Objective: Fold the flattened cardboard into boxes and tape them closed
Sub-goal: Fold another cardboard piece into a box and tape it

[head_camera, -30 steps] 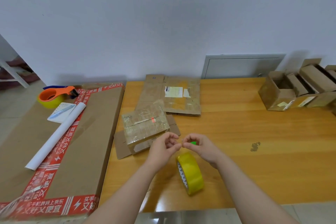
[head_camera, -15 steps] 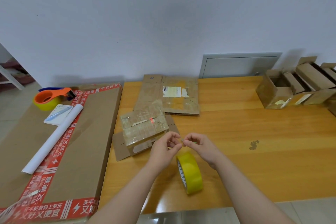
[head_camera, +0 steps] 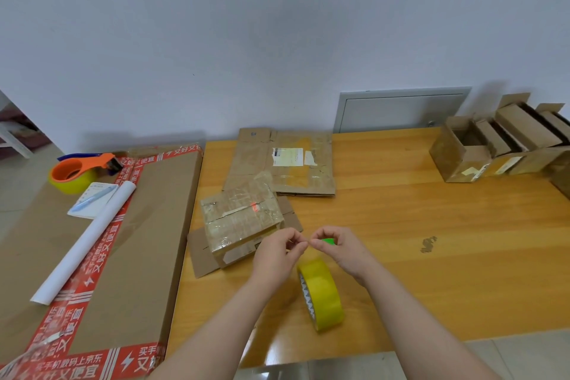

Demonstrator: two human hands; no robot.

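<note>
My left hand (head_camera: 276, 251) and my right hand (head_camera: 340, 251) hover above the table with their fingertips meeting, pinching a small piece of tape that I can barely make out. A small green object (head_camera: 328, 241) shows inside my right hand's curled fingers. Just below my hands, a yellow tape roll (head_camera: 322, 295) stands on its edge. A small folded, taped cardboard box (head_camera: 240, 220) sits left of my hands on a flat cardboard piece (head_camera: 202, 257). Flattened cardboard (head_camera: 283, 163) with a white label lies behind it.
A large flat box (head_camera: 145, 241) edged with red tape lies on the left, carrying an orange tape dispenser (head_camera: 77, 170), a notepad with a pen (head_camera: 92, 199) and a white paper roll (head_camera: 83, 244). Several open boxes (head_camera: 462, 154) stand at the back right. The wooden table (head_camera: 431, 225) has a dark mark.
The view has shifted slightly. My hands stay together above the tape roll, fingertips still working at the small piece; the green object shows again in my right hand.
</note>
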